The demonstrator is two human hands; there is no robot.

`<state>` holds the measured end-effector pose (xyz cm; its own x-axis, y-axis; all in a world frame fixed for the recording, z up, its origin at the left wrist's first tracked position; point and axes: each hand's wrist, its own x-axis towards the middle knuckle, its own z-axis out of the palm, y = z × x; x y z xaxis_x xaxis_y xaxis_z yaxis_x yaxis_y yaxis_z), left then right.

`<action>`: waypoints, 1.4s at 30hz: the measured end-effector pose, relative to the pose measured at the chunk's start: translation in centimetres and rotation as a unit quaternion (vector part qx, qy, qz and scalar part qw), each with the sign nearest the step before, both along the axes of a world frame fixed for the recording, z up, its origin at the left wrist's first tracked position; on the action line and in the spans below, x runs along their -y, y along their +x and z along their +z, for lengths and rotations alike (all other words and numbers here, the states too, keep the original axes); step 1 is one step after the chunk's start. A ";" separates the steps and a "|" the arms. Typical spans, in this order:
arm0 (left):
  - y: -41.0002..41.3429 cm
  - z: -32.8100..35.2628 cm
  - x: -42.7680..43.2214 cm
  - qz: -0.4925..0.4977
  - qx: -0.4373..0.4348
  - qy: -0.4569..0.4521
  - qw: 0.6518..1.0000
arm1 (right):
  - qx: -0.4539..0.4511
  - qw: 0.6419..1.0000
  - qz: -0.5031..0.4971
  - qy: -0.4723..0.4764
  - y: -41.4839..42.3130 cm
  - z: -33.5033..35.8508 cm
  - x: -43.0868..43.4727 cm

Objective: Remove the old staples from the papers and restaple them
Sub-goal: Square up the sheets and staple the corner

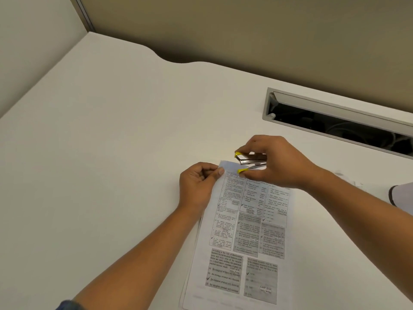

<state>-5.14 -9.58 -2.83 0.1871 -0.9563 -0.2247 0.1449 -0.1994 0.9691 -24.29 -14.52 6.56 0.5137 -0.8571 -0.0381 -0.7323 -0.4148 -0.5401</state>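
A stack of printed papers (245, 231) lies on the white desk (111, 130), its long side running away from me. My left hand (197, 186) pinches the papers' far left corner between thumb and fingers. My right hand (274, 162) grips a small yellow and metal stapler (250, 162). The stapler's jaws point left and sit just above the papers' top edge, close to the held corner. No staple can be made out in the corner.
A long grey cable slot (335, 117) is cut into the desk at the back right, with dark cables inside. A white object with a dark rim (402, 195) sits at the right edge. Beige partition walls (245, 30) bound the desk behind.
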 end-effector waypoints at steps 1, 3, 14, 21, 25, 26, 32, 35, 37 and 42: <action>0.0 0.0 0.0 -0.001 -0.002 0.000 1.000 | -0.030 0.999 0.007 -0.011 0.3 -0.1 0.3; 0.0 -0.1 0.0 -0.004 -0.002 -0.003 1.000 | -0.081 0.996 0.020 -0.027 0.8 -0.3 0.8; 0.0 -0.1 0.0 -0.015 0.000 -0.005 1.000 | -0.189 0.980 0.054 -0.019 2.1 -0.6 1.9; 0.1 -0.2 0.0 -0.016 0.021 -0.015 1.000 | -0.204 0.978 0.044 -0.002 2.4 -0.4 2.3; 0.0 -0.1 0.0 -0.020 0.025 -0.016 0.999 | -0.196 0.980 0.029 0.000 2.5 -0.2 2.3; 0.0 -0.1 0.0 -0.021 0.026 -0.016 0.999 | -0.194 0.981 0.027 0.000 2.5 -0.2 2.3; 0.1 -0.1 -0.1 -0.028 0.028 -0.013 0.999 | -0.185 0.983 0.014 0.006 2.6 -0.2 1.9; 0.1 -0.1 -0.1 -0.026 0.027 -0.009 0.999 | -0.124 0.991 -0.022 0.037 2.4 -0.1 1.8; 0.1 0.0 -0.1 -0.026 0.029 -0.007 0.999 | -0.106 0.992 -0.027 0.057 2.4 0.0 1.5; 0.0 0.0 -0.2 -0.026 0.026 -0.010 0.999 | -0.107 0.992 -0.036 0.059 2.1 -0.4 1.4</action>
